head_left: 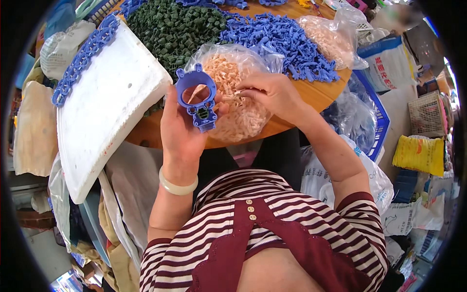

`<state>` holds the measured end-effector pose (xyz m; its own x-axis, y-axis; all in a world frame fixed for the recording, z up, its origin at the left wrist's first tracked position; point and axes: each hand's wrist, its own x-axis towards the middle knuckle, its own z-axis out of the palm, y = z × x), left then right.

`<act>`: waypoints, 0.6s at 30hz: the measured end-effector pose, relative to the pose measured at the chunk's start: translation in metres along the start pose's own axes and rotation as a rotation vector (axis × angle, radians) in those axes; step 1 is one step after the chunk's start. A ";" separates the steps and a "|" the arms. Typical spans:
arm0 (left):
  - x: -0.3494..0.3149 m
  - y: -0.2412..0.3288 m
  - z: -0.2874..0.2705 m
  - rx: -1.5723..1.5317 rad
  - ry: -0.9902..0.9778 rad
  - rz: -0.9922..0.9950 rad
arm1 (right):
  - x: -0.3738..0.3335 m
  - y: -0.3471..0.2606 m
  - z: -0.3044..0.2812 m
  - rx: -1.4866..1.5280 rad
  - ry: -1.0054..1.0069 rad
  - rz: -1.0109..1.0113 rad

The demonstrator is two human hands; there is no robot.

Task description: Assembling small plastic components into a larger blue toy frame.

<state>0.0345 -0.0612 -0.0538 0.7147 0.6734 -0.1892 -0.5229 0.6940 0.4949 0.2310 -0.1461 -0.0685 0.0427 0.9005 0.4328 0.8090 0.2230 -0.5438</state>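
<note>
Fingers [170, 103] of the left hand [182, 134] hold up a blue piece [194, 77] with a big ring, by a clear bag [260, 57] of peach bits [224, 75]. The right hand [275, 95] is bent over the bag, fingertips [247, 85] close together; I cannot tell if they pinch a bit. Past the bag, a green heap [172, 34] and a blue heap [282, 44] sit on a wooden table [321, 97]. A white board [112, 87] is on the left.

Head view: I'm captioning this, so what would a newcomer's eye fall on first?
Probably the dark green pile and, right of it, the blue pile on the wooden table. In front, the left hand holds a blue ringed part, with the right hand at a clear bag of peach pieces. A white board slants at left.
</note>
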 end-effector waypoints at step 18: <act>0.000 -0.024 0.023 0.071 -0.065 -0.044 | -0.013 -0.038 -0.025 0.740 0.107 0.394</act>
<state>0.0575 -0.0836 -0.0463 0.7659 0.6233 -0.1577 -0.4580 0.7011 0.5465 0.2142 -0.1749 -0.0357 0.3268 0.9316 0.1589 0.1324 0.1213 -0.9837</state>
